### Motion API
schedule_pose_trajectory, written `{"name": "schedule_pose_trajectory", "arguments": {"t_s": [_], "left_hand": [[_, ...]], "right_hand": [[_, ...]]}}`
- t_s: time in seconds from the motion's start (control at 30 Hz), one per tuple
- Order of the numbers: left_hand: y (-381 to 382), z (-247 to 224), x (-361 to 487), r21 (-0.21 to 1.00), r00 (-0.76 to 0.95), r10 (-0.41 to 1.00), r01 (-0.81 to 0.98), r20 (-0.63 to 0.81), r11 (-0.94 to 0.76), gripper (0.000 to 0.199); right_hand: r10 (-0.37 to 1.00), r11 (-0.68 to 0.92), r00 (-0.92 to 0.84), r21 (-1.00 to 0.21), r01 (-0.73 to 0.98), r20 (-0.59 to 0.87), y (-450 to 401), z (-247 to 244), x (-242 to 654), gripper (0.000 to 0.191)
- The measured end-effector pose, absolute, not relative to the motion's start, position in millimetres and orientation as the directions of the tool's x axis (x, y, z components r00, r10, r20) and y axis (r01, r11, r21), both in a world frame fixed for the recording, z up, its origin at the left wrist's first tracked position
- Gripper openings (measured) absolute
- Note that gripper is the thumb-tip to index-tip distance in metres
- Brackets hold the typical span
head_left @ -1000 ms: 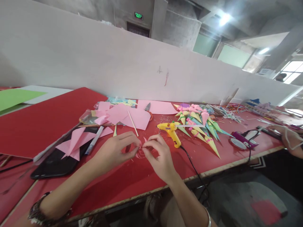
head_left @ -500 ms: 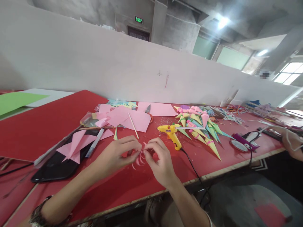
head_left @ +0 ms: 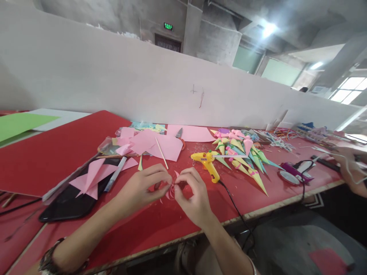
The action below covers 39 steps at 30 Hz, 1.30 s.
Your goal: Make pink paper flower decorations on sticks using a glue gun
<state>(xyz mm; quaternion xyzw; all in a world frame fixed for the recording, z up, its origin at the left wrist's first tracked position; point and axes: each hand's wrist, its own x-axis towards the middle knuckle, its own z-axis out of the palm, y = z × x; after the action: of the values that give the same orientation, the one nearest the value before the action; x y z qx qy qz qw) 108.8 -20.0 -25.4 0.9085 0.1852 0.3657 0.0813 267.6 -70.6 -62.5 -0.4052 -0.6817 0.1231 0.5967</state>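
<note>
Over the red table (head_left: 149, 233), my left hand (head_left: 147, 187) pinches one side of a small piece of curled pink paper strips (head_left: 170, 193). My right hand (head_left: 193, 193) pinches the same piece from the other side, fingertips almost touching those of the left. The fingers hide part of the piece. Just right of my right hand lies a yellow glue gun (head_left: 209, 164) with a white stick in its back. A thin stick (head_left: 162, 152) rests on pink paper (head_left: 146, 143) behind my hands.
Colourful paper cones (head_left: 243, 149) are piled at right of centre. A black phone-like slab (head_left: 69, 202) with folded pink paper (head_left: 93, 177) and a marker (head_left: 116, 173) lies left. Another person's hand (head_left: 351, 164) is at the far right, beyond a purple tool (head_left: 298, 172).
My hands stay almost in place, and the curled pink strips have turned slightly between the fingertips. The other person's hand at the far right has shifted a little.
</note>
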Motion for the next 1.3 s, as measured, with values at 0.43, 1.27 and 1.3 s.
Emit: {"name": "schedule_pose_trajectory", "arguments": {"t_s": [0.43, 1.27, 1.3], "left_hand": [[-19.0, -27.7, 107.6, 0.135, 0.668, 0.317, 0.309, 0.673, -0.941, 0.017], [-17.2, -33.8, 105.4, 0.215, 0.695, 0.363, 0.294, 0.621, -0.931, 0.015], [-16.8, -33.6, 105.3, 0.214, 0.694, 0.360, 0.291, 0.624, -0.932, 0.015]], "right_hand": [[0.697, 0.647, -0.008, -0.624, 0.438, 0.717, -70.6, -64.3, 273.9, 0.010], [0.682, 0.669, -0.057, -0.589, 0.454, 0.730, -69.0, -65.3, 276.9, 0.008], [0.682, 0.668, -0.059, -0.587, 0.457, 0.729, -68.9, -65.4, 276.9, 0.008]]}}
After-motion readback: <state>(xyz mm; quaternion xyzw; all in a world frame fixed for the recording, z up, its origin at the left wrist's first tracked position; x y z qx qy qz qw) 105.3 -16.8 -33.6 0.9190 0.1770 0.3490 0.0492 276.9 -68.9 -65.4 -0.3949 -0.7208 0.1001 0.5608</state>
